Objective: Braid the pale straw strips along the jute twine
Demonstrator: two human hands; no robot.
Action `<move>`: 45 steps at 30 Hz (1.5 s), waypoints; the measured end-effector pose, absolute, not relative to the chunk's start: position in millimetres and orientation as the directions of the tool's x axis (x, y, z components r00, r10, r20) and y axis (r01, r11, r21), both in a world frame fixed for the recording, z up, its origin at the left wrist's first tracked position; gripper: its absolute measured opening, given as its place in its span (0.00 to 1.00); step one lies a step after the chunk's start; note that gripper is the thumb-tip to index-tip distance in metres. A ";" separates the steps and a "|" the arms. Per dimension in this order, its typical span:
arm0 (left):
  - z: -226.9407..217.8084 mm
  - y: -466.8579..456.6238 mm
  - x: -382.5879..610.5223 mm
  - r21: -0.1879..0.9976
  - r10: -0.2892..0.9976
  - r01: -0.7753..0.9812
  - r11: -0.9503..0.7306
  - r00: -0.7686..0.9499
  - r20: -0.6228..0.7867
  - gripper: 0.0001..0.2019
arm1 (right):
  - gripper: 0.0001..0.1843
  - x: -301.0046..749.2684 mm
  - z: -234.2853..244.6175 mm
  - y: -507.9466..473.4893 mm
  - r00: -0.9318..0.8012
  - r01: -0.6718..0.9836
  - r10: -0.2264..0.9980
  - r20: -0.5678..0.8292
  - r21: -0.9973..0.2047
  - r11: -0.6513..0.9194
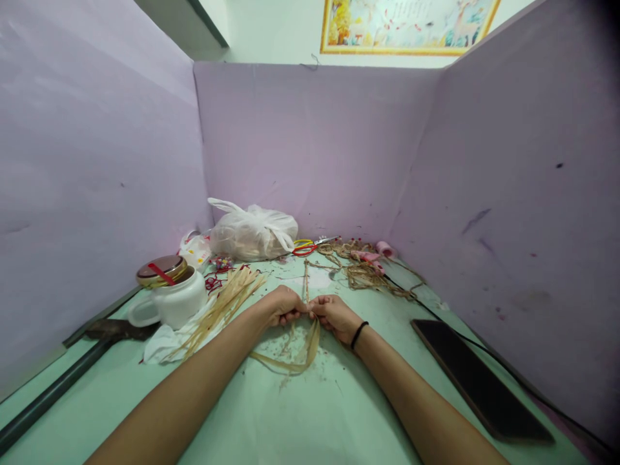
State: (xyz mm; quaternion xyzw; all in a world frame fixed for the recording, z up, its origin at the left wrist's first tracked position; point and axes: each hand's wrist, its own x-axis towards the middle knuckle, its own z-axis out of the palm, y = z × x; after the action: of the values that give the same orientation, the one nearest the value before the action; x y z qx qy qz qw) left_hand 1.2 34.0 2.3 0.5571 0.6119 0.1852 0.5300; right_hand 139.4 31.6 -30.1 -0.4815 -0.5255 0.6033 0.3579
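Note:
My left hand point(285, 306) and my right hand point(336, 316) meet fingertip to fingertip over the middle of the table, both closed in a pinch. Away from the fingers, towards the back, runs a thin light-brown cord point(306, 281). The left hand pinches this cord at its near end. From the right fingertips a flat, straw-coloured strip point(310, 349) hangs down and curves to the left across the tabletop. Exactly where cord and strip join is hidden by the fingers. A black band point(359, 336) circles my right wrist.
Left: straw-coloured strips point(227, 307), a white mug point(178, 302) with a lid, and a hammer-like tool point(62, 381). Behind: a white plastic bag point(254, 232) and red-handled scissors point(306, 248). Right: tangled brown cord point(363, 276), a pink spool point(385, 249), a dark flat slab point(477, 378), a black cable point(465, 336).

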 end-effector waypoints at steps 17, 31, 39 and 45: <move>4.8 28.7 0.8 0.910 0.898 0.273 0.310 0.230 -0.375 0.10 | 0.04 139.3 -26.5 30.4 -0.260 0.089 0.951 -0.166 -0.985 -0.147; 0.2 24.2 17.4 0.860 0.912 0.330 0.389 -0.003 -0.411 0.09 | 0.08 142.1 -4.8 22.7 -0.085 0.434 0.970 -0.229 -0.885 -0.171; 3.3 31.8 10.4 0.887 0.897 0.185 0.424 0.050 -0.439 0.12 | 0.10 127.2 1.3 9.4 -0.148 0.260 0.968 -0.202 -0.952 -0.159; 2.5 29.6 4.2 0.926 0.933 0.221 0.307 0.123 -0.338 0.13 | 0.09 132.2 -10.2 13.9 -0.220 0.420 0.972 -0.084 -0.907 0.016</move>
State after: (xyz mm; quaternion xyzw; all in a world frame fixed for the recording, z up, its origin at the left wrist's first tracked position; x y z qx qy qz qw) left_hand 4.2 29.6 2.5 0.4961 0.5814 0.3171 0.5615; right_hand 132.2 13.9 -10.2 -0.5422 -0.6420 0.4447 0.3100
